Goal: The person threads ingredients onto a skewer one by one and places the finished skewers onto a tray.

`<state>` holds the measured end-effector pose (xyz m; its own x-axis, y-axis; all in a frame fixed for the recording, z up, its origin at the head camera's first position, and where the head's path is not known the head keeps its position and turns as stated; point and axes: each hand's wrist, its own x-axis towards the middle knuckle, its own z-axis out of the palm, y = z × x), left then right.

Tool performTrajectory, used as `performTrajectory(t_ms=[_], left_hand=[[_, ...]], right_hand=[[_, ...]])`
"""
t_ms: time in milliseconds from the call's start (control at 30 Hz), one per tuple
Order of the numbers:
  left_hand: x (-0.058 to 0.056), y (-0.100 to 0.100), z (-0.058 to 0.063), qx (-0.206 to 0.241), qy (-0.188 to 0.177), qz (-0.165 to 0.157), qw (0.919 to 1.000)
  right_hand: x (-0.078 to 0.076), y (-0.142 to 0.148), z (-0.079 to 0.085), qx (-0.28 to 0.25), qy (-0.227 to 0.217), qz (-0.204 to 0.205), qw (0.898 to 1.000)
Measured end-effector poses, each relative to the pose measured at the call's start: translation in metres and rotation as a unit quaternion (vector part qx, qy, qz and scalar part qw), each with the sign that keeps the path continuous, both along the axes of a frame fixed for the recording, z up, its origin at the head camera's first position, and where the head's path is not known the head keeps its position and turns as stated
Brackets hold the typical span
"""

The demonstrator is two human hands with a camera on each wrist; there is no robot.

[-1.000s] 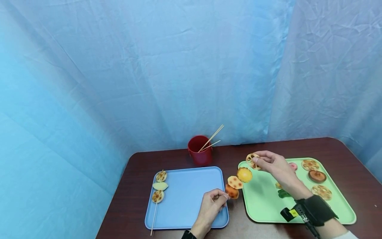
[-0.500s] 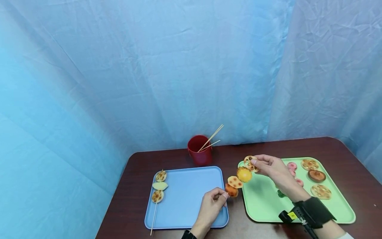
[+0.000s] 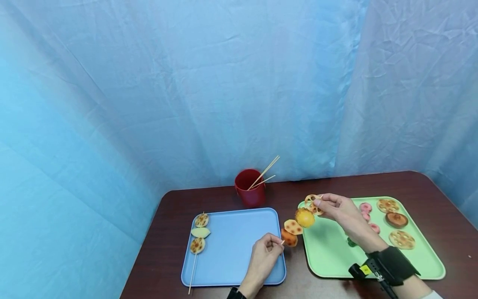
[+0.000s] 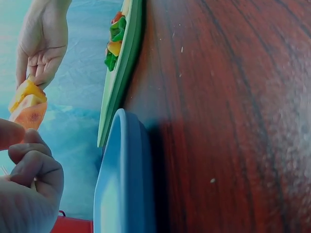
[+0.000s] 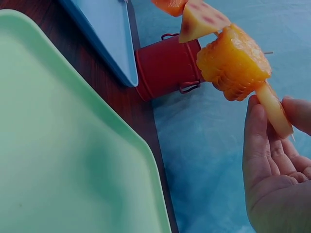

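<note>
My left hand (image 3: pixel 262 258) pinches the lower end of a wooden skewer (image 3: pixel 282 242) over the blue tray's right edge. Threaded along it are a brown-orange piece (image 3: pixel 289 238), a pale slice with reddish spots (image 3: pixel 293 227) and a yellow corn piece (image 5: pixel 235 63). At the far end my right hand (image 3: pixel 345 214) pinches a lotus root slice (image 3: pixel 311 203) between thumb and fingers. That slice (image 5: pixel 274 110) touches the corn, and a thin skewer tip (image 5: pixel 293 139) pokes out beyond it. The left wrist view shows the left fingers (image 4: pixel 36 167) curled near the brown-orange piece.
The blue tray (image 3: pixel 239 249) bears a finished-looking skewer (image 3: pixel 193 274) with several slices. On the green tray (image 3: pixel 325 257) lie lotus slices (image 3: pixel 401 240), a mushroom (image 3: pixel 396 220), pink pieces (image 3: pixel 365 207) and green bits (image 3: pixel 351 242). A red bucket (image 3: pixel 251 197) with sticks stands behind.
My right hand has moved slightly left and down, bringing the lotus root slice against the corn. The skewer tip now shows past the slice. The left hand has barely moved.
</note>
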<state>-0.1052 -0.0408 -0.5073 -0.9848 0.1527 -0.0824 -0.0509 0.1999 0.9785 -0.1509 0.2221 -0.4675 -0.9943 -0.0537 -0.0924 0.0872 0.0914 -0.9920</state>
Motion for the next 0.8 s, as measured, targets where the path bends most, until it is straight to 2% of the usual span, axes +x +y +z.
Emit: performTrajectory(t_ms=[267, 500, 800], left_hand=[[0.0009, -0.0023, 0.0017, 0.007, 0.002, -0.013, 0.9999], [0.0019, -0.0027, -0.0012, 0.016, -0.002, 0.006, 0.9999], [0.0001, -0.0032, -0.0032, 0.06, -0.013, 0.001, 0.9981]], right_hand=[[0.0011, -0.0028, -0.0012, -0.007, 0.006, 0.002, 1.0], [0.0019, -0.005, -0.0023, -0.01, 0.002, 0.003, 1.0], [0.0026, -0.0055, -0.0041, -0.001, 0.008, 0.006, 1.0]])
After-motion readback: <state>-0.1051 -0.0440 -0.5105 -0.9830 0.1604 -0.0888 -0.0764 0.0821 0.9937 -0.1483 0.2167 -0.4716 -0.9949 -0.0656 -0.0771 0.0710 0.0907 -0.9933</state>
